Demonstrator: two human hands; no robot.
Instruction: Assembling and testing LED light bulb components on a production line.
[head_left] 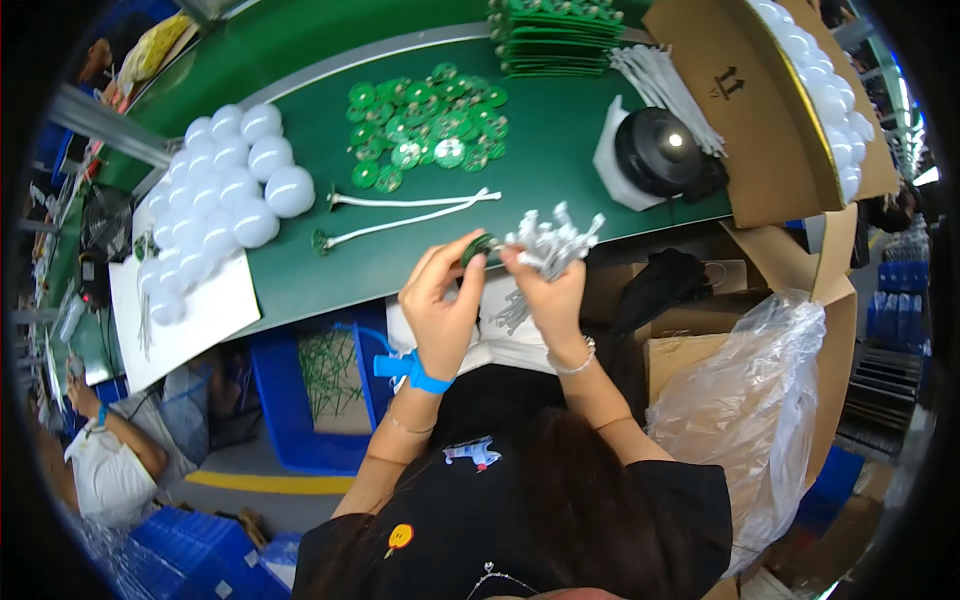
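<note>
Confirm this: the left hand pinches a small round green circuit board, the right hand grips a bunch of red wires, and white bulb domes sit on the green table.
Not quite. In the head view the bunch of wires in the right hand is white, not red. The left hand does pinch a small round green circuit board, and white bulb domes sit on the green table.

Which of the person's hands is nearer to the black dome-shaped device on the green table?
The right hand. It holds a bunch of white wires just below-left of the black dome device, while the left hand, pinching a small green round board, is farther left.
</note>
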